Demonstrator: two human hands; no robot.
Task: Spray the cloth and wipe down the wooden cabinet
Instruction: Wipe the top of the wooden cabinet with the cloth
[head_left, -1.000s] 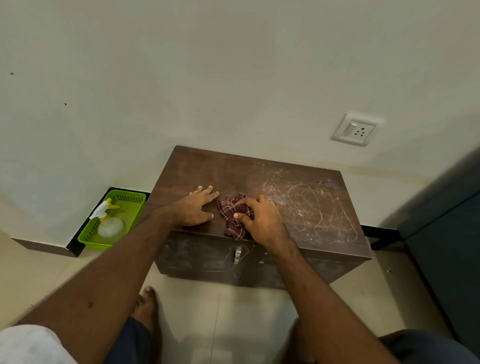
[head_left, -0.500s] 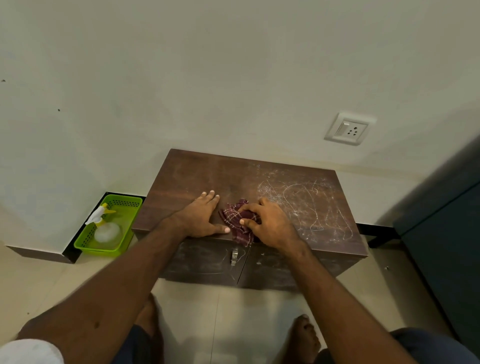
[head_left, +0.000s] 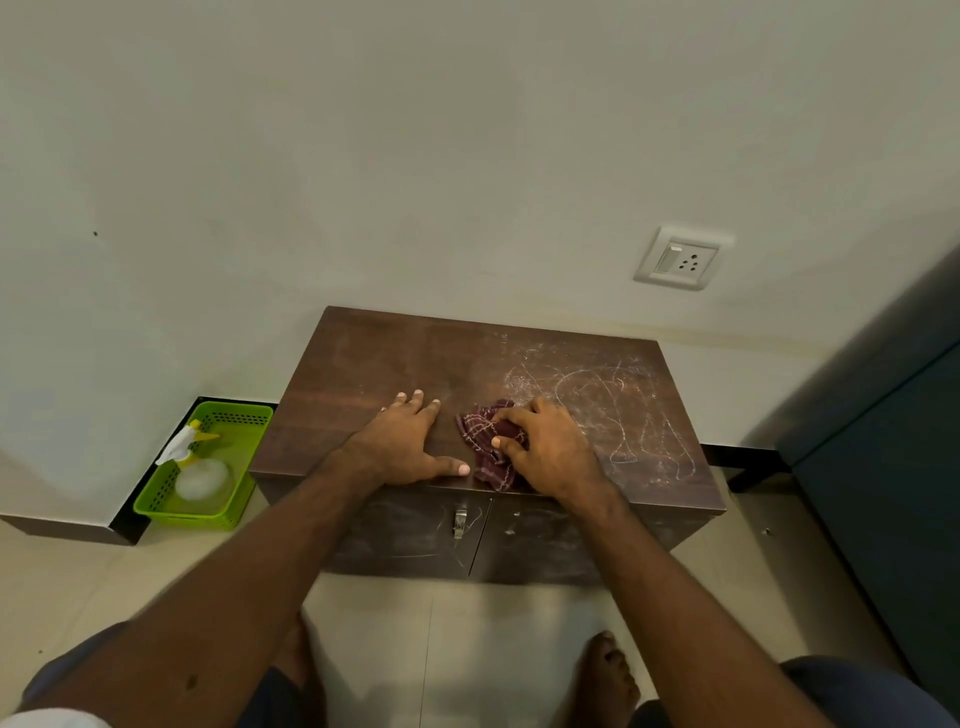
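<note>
A green basket (head_left: 249, 415) is seen on the floor at far left, beside the cabinet (head_left: 363, 358), with a spray bottle (head_left: 200, 478) lying inside it. The basket and bottle are unchanged in place relative to the cabinet since the earlier frames.

The left hand (head_left: 405, 447) is laid flat and open on the cabinet top near its front edge, fingers spread, thumb extended toward the cloth; nothing is held by it. Compared with half a second ago, a bare strip of wood is now seen between this hand and the cloth, whereas the thumb was then almost against the fabric.

The maroon checked cloth (head_left: 485, 441) is bunched on the top, just right of centre at the front edge, with one corner drooping slightly over the edge. It is gripped and pressed down by the right hand (head_left: 550, 452), whose fingers are curled over it. Both cloth and right hand are found a little further right than a second ago, nearer the white scribbled marks (head_left: 613, 405) that cover the right half of the top.

A metal latch (head_left: 460, 522) is visible on the cabinet front below the hands. A wall socket (head_left: 680, 257) is mounted above, at right.
</note>
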